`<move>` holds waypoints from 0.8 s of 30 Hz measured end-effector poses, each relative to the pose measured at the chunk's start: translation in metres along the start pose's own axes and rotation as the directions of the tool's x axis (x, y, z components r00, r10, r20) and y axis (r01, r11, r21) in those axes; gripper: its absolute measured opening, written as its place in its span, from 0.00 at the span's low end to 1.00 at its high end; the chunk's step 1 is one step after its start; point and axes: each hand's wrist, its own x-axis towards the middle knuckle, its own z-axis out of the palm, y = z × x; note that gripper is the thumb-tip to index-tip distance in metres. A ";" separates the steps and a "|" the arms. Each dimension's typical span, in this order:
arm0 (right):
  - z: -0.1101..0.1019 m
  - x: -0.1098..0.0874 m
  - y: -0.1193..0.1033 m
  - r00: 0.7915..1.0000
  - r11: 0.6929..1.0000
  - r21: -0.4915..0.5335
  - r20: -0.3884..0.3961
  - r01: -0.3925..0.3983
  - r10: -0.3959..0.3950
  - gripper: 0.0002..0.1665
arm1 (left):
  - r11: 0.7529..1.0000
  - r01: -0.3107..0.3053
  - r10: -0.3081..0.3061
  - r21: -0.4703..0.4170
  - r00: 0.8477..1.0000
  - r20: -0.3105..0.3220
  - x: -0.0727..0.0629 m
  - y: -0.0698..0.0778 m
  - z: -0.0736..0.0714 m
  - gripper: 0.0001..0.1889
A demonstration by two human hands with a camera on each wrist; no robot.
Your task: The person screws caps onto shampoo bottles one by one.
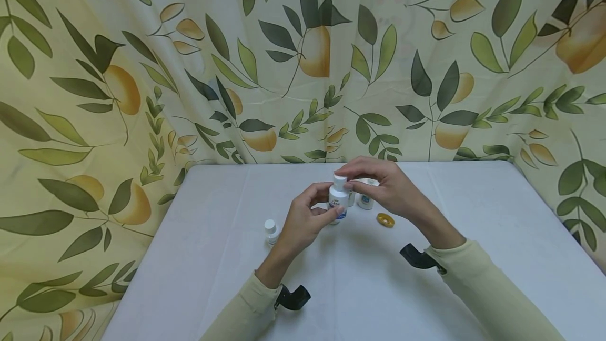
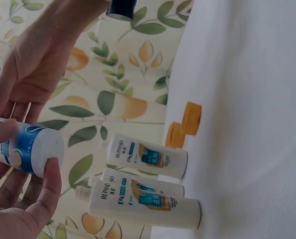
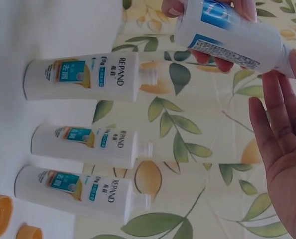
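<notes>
My left hand (image 1: 306,216) grips a white bottle (image 1: 338,194) with a blue label, its thumb across the front and its fingers behind. The bottle is held above the table, cap up. At its top, my right hand (image 1: 381,179) pinches the white cap (image 1: 339,179) between thumb and fingers. In the right wrist view the cap (image 3: 284,63) is partly covered by the right thumb. Beyond the hands stand several white REPAND bottles (image 3: 83,77), their narrow necks bare. In the head view they are mostly hidden behind the hands.
A small white-capped bottle (image 1: 271,231) stands left of my left forearm. Orange caps (image 2: 191,118) lie on the white-covered table (image 1: 227,199), right of the REPAND bottles in the head view. A leaf-and-fruit patterned curtain (image 1: 284,93) hangs behind the table's far edge.
</notes>
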 end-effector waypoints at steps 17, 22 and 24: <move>0.007 0.002 -0.002 0.993 0.994 -0.015 -0.049 -0.107 0.106 0.18 | 0.999 0.006 -0.006 -0.048 1.000 0.006 0.000 -0.001 0.002 0.26; 0.005 0.001 -0.002 0.993 0.994 -0.020 -0.060 -0.105 0.103 0.18 | 0.999 -0.001 0.002 -0.036 1.000 0.021 -0.001 -0.003 0.000 0.28; 0.005 0.002 -0.002 0.993 0.995 -0.021 -0.061 -0.099 0.098 0.17 | 1.000 -0.003 0.003 -0.026 1.000 0.018 -0.001 -0.003 0.000 0.27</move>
